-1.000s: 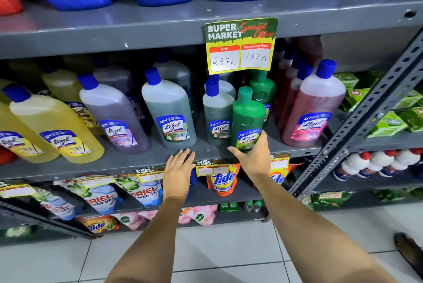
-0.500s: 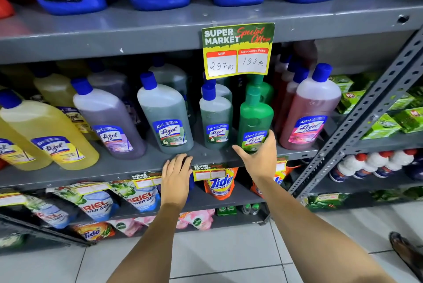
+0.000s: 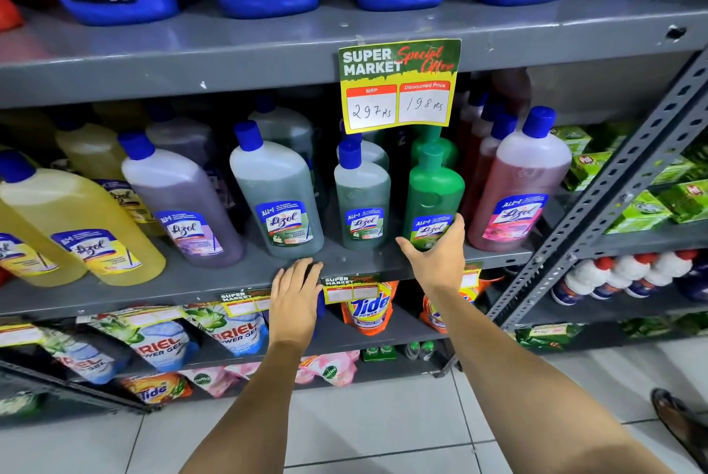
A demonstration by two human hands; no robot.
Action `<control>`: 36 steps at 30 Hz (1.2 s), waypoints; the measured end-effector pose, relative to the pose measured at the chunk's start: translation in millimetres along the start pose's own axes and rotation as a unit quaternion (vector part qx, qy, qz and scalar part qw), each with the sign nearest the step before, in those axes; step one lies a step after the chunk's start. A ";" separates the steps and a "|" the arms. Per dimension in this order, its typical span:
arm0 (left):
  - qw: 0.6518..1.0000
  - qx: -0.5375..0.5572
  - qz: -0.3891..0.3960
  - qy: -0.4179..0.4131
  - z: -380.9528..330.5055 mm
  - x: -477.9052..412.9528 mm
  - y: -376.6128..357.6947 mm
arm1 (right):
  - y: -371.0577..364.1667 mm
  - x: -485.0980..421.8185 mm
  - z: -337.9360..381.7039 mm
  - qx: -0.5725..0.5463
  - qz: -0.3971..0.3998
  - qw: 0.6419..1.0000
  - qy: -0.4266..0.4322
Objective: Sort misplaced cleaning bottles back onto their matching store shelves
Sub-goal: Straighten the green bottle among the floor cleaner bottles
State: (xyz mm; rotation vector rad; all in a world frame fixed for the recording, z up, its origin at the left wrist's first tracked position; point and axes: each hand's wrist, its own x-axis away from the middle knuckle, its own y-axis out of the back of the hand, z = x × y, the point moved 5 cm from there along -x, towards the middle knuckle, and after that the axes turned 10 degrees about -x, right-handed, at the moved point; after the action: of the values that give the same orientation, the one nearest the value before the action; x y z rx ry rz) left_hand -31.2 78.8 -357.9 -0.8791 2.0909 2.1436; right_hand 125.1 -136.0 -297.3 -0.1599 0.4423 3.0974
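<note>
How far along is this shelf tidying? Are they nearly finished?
Done: the green bottle stands on the middle shelf, in front of a second green bottle. In hand: the right hand grips its base; the left hand rests on the shelf edge. Left: letting go; whether other bottles are misplaced, I cannot tell.

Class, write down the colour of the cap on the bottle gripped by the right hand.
Green cap, like its green bottle; seen in the head view.

Bright, even store light, dim recesses behind the bottles [image 3: 276, 198], wide-angle bending at the edges, slight softness.
</note>
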 end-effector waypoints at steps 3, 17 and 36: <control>1.000 0.001 -0.002 -0.003 -0.6 0.3 0.9 | 1.3 -4.6 -1.9 0.004 0.017 1.000 0.001; 1.000 0.013 -0.005 -0.010 0.9 2.1 -2.6 | 3.6 -11.1 -0.7 -0.027 0.059 0.998 -0.015; 0.996 -0.053 -0.045 -0.054 -2.3 -4.1 59.0 | 19.7 17.8 14.0 -0.053 0.019 0.998 0.001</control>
State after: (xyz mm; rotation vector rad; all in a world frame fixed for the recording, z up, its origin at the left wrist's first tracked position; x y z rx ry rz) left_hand -49.9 72.1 -302.1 -0.8281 1.8663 2.2200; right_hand 105.6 -151.1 -280.2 -0.1585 0.2837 3.1591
